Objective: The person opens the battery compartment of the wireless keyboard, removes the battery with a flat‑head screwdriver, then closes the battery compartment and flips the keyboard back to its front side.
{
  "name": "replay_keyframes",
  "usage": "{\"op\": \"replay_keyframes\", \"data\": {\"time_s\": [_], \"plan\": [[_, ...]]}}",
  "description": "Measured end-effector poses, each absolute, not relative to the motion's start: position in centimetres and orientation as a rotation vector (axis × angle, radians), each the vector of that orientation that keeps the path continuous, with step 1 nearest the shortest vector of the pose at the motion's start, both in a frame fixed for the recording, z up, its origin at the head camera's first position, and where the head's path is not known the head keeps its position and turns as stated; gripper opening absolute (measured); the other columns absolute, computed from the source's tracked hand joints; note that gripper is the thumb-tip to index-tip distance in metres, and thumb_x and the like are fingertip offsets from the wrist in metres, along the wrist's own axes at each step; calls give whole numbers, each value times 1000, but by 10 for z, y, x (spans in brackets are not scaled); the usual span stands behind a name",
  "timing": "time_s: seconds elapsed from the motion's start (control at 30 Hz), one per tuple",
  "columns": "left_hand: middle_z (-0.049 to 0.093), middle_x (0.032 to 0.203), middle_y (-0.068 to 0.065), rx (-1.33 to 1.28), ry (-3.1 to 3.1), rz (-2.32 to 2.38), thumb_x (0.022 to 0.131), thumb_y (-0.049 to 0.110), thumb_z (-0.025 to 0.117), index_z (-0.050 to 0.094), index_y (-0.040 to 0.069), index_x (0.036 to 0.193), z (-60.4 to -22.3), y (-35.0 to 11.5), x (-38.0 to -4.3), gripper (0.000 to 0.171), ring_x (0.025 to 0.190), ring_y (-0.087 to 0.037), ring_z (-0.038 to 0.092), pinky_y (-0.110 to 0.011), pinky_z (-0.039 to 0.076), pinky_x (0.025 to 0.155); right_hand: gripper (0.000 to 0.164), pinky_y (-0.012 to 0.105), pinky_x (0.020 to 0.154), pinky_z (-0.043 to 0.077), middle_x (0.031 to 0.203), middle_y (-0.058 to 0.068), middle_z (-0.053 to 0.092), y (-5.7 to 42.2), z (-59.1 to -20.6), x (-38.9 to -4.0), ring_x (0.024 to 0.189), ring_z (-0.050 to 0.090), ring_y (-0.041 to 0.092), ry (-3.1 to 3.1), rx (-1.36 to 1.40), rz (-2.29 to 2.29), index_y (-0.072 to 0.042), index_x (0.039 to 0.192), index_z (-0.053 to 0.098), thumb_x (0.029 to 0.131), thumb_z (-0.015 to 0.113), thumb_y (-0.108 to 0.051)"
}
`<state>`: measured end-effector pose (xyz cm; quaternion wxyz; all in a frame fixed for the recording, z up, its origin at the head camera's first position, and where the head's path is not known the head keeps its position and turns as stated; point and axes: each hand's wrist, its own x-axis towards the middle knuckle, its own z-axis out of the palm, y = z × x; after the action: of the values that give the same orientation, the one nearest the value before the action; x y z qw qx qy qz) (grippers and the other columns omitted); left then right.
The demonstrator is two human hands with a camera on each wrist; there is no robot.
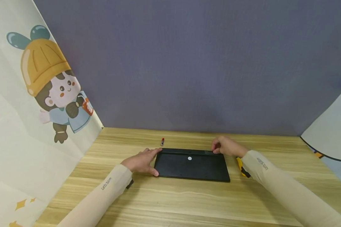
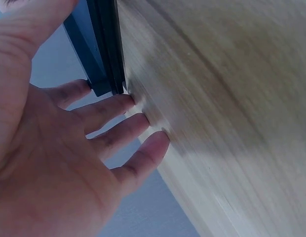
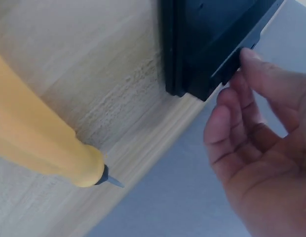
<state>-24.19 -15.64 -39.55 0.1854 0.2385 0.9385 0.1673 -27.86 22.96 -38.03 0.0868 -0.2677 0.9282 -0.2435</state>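
Observation:
A black keyboard (image 1: 193, 167) lies face down on the table, with a thicker ridge along its far edge and a small white round sticker on its underside. My left hand (image 1: 142, 161) spans its left end, thumb at the near corner and forefinger at the far one. Its other fingers extend along the tabletop in the left wrist view. Toward the right end of the far edge, my right hand (image 1: 225, 146) pinches the keyboard's rim between thumb and curled fingers. Beyond the keyboard is a small red and dark battery (image 1: 162, 142).
A yellow-handled tool (image 3: 69, 148) with a thin metal tip lies right of the keyboard, partly under the right forearm. Beside the left sleeve sits a small black object (image 1: 129, 183). A grey-blue panel (image 1: 187, 69) rises behind the wooden table (image 1: 170, 201).

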Motion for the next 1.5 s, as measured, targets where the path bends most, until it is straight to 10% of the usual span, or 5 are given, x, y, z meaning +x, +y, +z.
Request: {"op": "replay_keyframes", "data": {"time_s": [0.17,0.83,1.5], "plan": [[30,150,-8,683,2643,481,70,52,76,18,26,152,-394,-158,-240,104,135,-38,25,-59,33,97,9,34,66,50,87,0,63,222,-374,-260,75,58,16,2855,-794,-567,-6,92,73,83,73,-8],[25,153,-5,680,2618,552,71,49,78,20,22,152,-395,-159,-232,103,140,-35,14,-59,20,105,108,59,100,25,143,16,34,174,-370,-223,131,28,37,2777,-636,-166,-2,143,39,61,80,-59],[26,152,-4,822,2620,635,79,50,72,22,22,152,-400,-161,-232,93,139,-33,17,-57,21,106,113,51,99,31,138,5,39,138,-390,-221,125,39,26,2834,-883,-175,-18,148,33,56,82,-63]]}}
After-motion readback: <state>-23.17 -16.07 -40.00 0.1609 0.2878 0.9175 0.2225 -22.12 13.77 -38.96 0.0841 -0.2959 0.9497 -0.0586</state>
